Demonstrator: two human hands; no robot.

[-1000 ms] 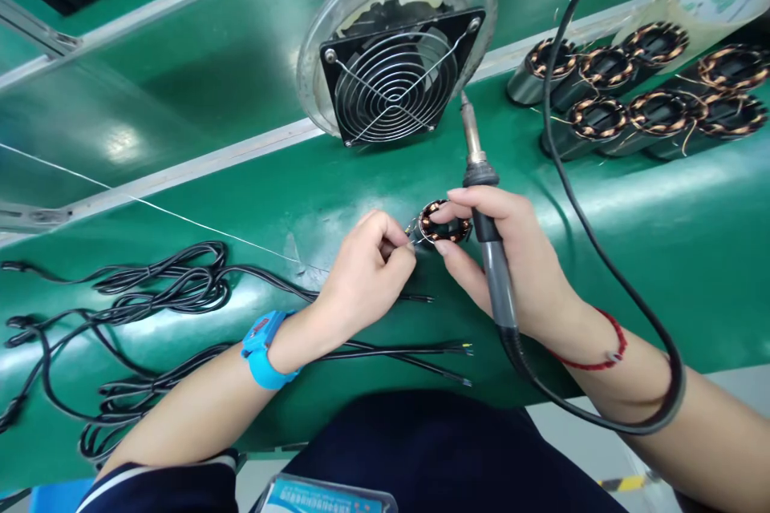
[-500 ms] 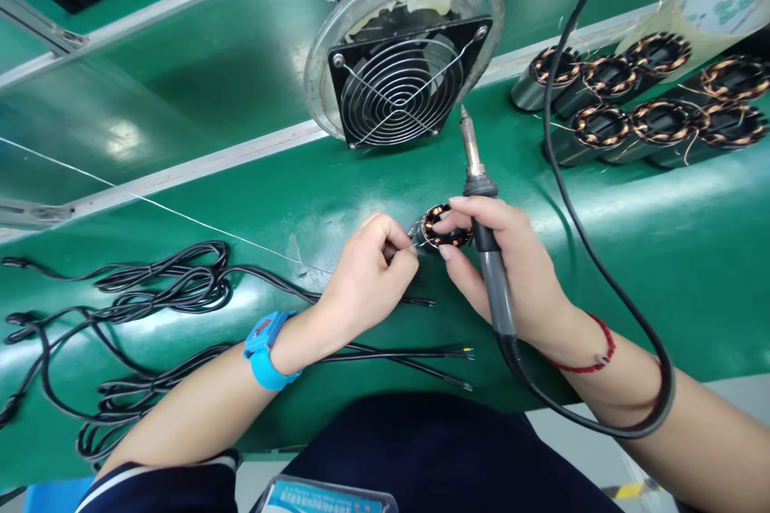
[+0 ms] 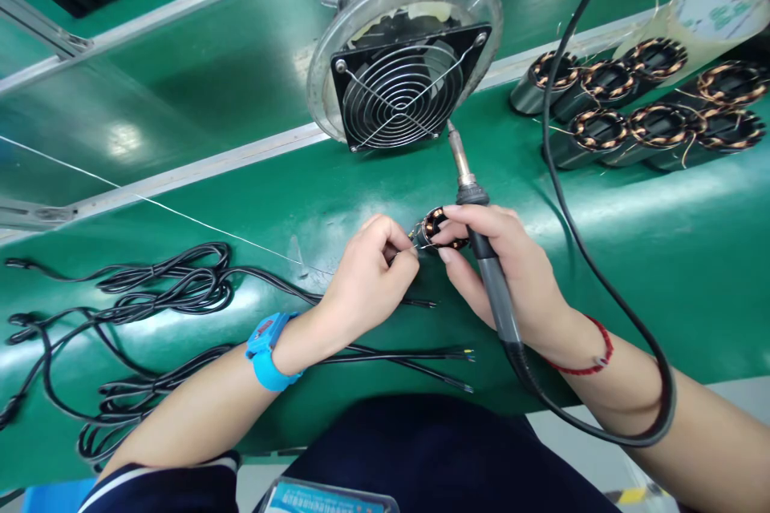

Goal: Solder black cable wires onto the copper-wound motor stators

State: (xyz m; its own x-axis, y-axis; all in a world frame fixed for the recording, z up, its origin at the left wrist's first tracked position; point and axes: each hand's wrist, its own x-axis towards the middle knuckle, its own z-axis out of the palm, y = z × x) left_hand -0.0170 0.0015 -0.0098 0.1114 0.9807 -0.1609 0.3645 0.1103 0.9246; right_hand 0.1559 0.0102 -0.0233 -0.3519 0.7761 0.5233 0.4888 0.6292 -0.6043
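Observation:
My right hand (image 3: 511,272) is closed around the grip of a soldering iron (image 3: 496,288), whose tip points up and away, just below the fan guard. The thumb and fingertips of that hand also reach to a small motor stator (image 3: 434,223) with copper windings, partly hidden behind them. At the stator's left side, my left hand (image 3: 376,272) pinches a thin wire at its edge; most of what lies inside the fingers is hidden. A fine pale strand (image 3: 222,231) runs from the left edge of the view toward this hand.
A fume extractor fan (image 3: 400,104) with a wire guard hangs ahead. Several wound stators (image 3: 601,128) stand at the back right beside a tape roll (image 3: 715,12). Coiled black cables (image 3: 168,288) lie on the left of the green bench (image 3: 662,272). The iron's cord (image 3: 557,168) loops past my right forearm.
The soldering iron has tilted to the left, its tip shifting left and slightly lower. My right fingers have moved a little over the stator; my left hand stays in its pinch.

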